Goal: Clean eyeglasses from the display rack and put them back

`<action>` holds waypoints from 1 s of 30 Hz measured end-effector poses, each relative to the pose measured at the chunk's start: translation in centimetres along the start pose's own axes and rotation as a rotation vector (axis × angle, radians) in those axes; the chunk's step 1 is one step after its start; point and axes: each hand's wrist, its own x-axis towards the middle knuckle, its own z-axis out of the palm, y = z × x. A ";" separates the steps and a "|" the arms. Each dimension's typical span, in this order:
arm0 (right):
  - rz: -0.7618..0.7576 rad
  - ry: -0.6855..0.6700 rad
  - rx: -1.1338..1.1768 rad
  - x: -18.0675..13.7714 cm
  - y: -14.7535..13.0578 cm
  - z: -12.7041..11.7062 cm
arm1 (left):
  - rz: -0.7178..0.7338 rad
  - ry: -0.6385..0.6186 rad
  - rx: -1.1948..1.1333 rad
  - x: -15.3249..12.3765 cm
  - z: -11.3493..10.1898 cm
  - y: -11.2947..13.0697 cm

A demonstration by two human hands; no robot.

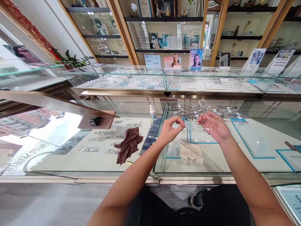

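Note:
My right hand [217, 127] is closed in a pinch on a pair of thin-rimmed eyeglasses [208, 106], held up over the glass counter with one round rim above the fingers. To its left, my left hand [171, 129] has thumb and fingertips brought together in a ring, apart from the eyeglasses. Whether something tiny is between those fingertips cannot be made out. Below and between the hands lies a crumpled beige cloth [191, 152]. Behind them, several eyeglass frames with tags [182, 110] lie in rows.
A brown cloth [129, 145] lies on the left counter, near a white spray bottle [152, 112]. A wooden-framed mirror [97, 121] stands at the left. Across the back runs another glass display case [131, 82], with upright cards on top. Shelves stand behind it.

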 end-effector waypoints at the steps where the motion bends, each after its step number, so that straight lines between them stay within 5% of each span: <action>1: 0.004 -0.009 -0.014 0.0 0.0 0.1 | 0.002 0.047 -0.008 0.2 -0.3 -0.1; 11: 0.081 -0.195 -0.089 0.1 0.1 0.0 | 0.066 0.174 0.134 0.5 -0.7 -1.0; 20: 0.149 -0.359 -0.270 0.4 0.0 -1.1 | 0.595 0.103 0.433 0.5 -0.2 -1.9; 30: 0.081 -0.424 -0.332 0.5 -0.1 -1.9 | 0.516 0.110 0.403 0.4 0.2 -2.0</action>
